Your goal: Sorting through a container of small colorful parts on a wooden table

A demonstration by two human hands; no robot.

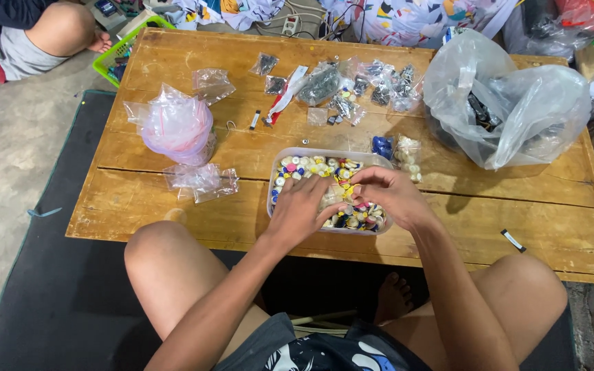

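Note:
A clear plastic tub [280, 159] full of mixed coloured buttons [311, 167] sits on the low wooden table [173, 206] in front of me. Both hands are down in the tub. My left hand [300, 209] rests on the buttons with its fingers curled in. My right hand [386, 192] has its fingertips pinched together over the buttons, touching a small clear bag [333, 197] between the two hands. What the fingers hold is hidden.
A stack of small clear zip bags [177, 127] and loose bags [201, 182] lie left of the tub. Several small filled bags [352, 89] lie further back. A large clear plastic bag [510, 103] stands at the right. Another person's legs [49, 31] are at the far left.

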